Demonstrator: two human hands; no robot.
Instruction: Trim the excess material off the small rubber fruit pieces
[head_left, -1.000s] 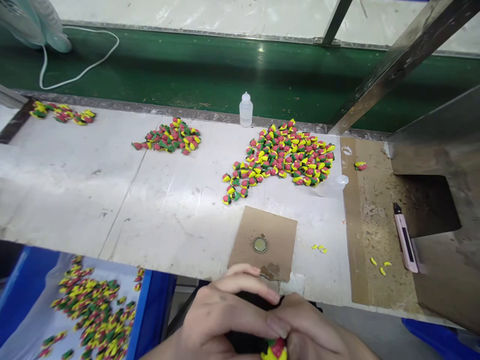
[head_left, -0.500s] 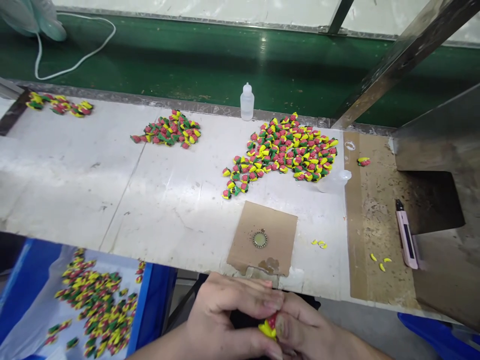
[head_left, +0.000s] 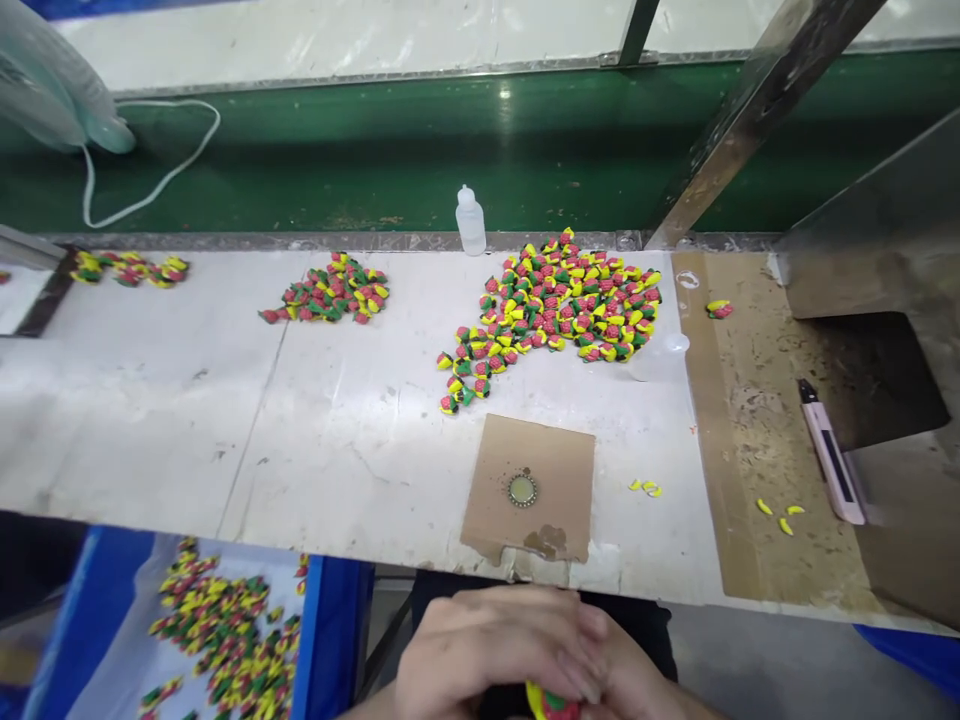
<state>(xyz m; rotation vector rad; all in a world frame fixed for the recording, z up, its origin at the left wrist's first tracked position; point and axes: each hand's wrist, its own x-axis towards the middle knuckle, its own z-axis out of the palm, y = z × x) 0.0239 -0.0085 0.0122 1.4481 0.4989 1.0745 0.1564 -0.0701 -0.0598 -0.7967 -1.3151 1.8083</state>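
A small, moulded piece in pink, yellow and green (head_left: 553,704) sits between the person's hands at the bottom edge of view, mostly hidden. The left hand (head_left: 487,640) curls over it, fingertips drawn in; the right hand (head_left: 619,660) closes against it from the other side, its grip largely covered. Half a second ago a thumb showed on the piece, with yellow and pink exposed; now the left fingers cover more and green shows too, so it has apparently been turned while being worked in the hands.

Just beyond, a brown cardboard square (head_left: 480,510) bears a round, scalloped-edged metal cap (head_left: 523,490), unchanged. To its right lie thin yellow slivers (head_left: 650,489). Farther out, a large heap of similar coloured pieces (head_left: 551,302) spreads across the white tabletop (head_left: 352,400), near an upright translucent bottle (head_left: 472,228).
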